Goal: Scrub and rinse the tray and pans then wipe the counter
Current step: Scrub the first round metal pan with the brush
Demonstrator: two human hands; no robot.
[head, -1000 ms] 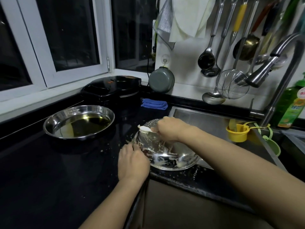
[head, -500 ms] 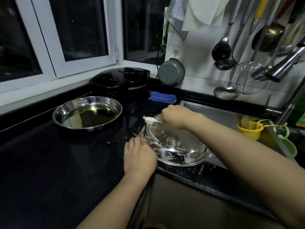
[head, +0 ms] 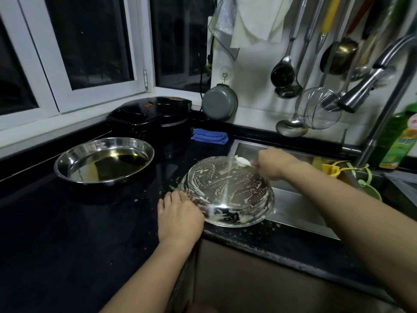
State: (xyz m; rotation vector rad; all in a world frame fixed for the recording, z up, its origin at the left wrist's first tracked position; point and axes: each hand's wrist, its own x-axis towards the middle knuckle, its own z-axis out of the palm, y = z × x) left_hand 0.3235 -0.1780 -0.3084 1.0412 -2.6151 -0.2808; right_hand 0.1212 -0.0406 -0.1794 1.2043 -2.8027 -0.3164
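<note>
Pan (head: 228,190), steel and smeared with pale residue, sits tilted at the centre of the frame, half on the black counter (head: 67,245) and half over the sink (head: 297,206). The left hand (head: 179,216) curls over its near-left rim; the right hand (head: 272,163) pinches a white spoon (head: 242,160) at the far rim. A second pan (head: 103,160) holding dark oil stands at centre left, below the windows (head: 90,41). Behind it lie a black griddle (head: 151,114) and a folded blue cloth (head: 209,136). Ladles and a strainer (head: 318,111) hang at upper right. The tap (head: 370,86) is blurred, the green bottle (head: 401,141) cut off by the right edge, and the left fingertips are hidden behind the rim.
</note>
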